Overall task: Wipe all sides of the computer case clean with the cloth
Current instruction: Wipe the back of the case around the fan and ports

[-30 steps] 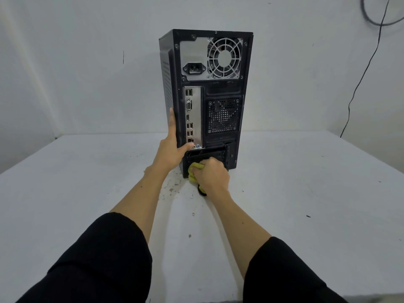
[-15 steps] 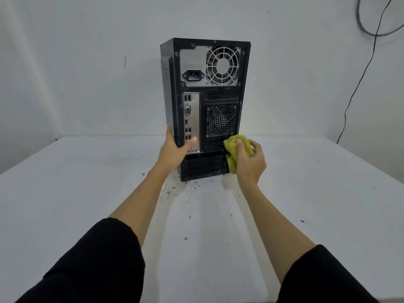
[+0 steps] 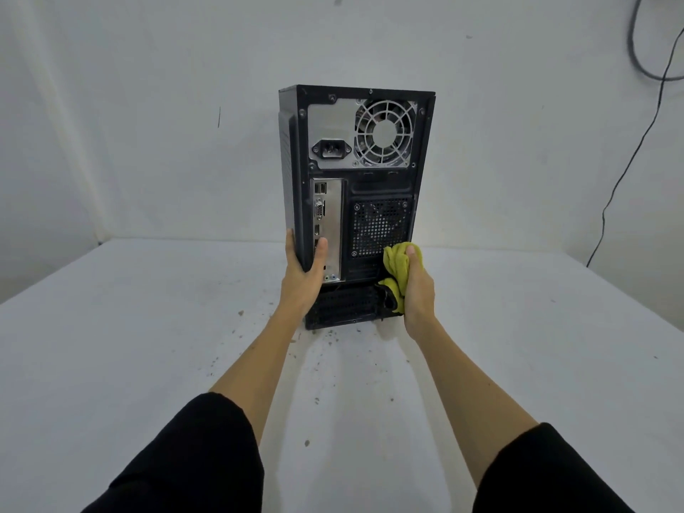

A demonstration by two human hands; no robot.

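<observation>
A black computer case stands upright on the white table, its rear panel with fan grille and ports facing me. My left hand grips the case's lower left rear edge, thumb on the silver port plate and fingers round the side panel. My right hand holds a bunched yellow cloth against the lower right corner of the rear panel. The case's front and right side are hidden.
Small dark crumbs of dirt lie scattered on the table in front of the case. A white wall stands close behind it. A black cable hangs down the wall at the far right.
My right hand has carried the cloth from the bottom middle of the rear panel up and to the right edge. My left hand has slid lower on the left edge.
</observation>
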